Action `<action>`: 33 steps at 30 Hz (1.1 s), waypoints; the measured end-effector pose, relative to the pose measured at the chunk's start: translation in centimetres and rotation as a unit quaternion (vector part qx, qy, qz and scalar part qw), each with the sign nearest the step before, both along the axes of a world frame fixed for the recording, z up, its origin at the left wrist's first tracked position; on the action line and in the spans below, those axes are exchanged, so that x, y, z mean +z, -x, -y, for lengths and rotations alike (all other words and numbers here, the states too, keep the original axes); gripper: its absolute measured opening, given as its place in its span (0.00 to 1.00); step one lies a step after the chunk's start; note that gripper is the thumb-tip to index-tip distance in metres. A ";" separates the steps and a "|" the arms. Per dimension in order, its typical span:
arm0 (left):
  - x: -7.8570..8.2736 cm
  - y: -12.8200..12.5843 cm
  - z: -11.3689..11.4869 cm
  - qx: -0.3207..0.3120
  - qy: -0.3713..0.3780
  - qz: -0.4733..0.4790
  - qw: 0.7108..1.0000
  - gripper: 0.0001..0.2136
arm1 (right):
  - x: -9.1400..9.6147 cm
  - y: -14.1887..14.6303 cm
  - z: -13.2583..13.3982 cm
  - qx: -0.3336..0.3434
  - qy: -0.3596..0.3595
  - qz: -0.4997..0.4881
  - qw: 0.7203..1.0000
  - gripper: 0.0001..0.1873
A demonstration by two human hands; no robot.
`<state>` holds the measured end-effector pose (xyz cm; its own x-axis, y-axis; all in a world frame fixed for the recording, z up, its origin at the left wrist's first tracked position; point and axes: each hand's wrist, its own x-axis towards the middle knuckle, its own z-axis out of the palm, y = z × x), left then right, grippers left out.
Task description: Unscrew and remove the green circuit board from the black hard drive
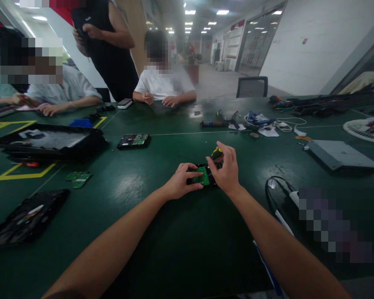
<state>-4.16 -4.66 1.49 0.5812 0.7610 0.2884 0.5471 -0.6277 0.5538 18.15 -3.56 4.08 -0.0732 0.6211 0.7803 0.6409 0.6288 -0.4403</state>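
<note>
A small black hard drive with a green circuit board (203, 176) lies on the dark green table (162, 232) in front of me. My left hand (182, 181) rests on its left side, fingers curled over the drive and holding it down. My right hand (226, 170) is closed round a screwdriver with a yellow and black handle (216, 153), held upright over the board's right part. The tip is hidden behind my fingers.
Another hard drive (134, 140) lies farther left. An opened laptop shell (46, 141), a black panel (25, 218) and green boards (77, 177) lie at left. Cables and tools (255, 121) and a grey box (339, 154) lie at right. People sit across the table.
</note>
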 end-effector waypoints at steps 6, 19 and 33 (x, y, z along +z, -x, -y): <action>0.3 -0.1 0.1 0.001 0.007 0.001 1.000 0.23 | 1.0 -0.8 0.5 -0.019 -0.038 -0.026 0.999 0.34; 0.6 0.0 0.4 0.010 0.039 0.006 0.999 0.24 | -0.4 -9.1 -2.5 -0.186 0.325 -0.160 0.913 0.23; 0.2 -0.2 0.4 0.020 0.032 0.024 0.999 0.23 | -1.5 -8.3 -2.8 -0.113 0.348 0.214 0.906 0.11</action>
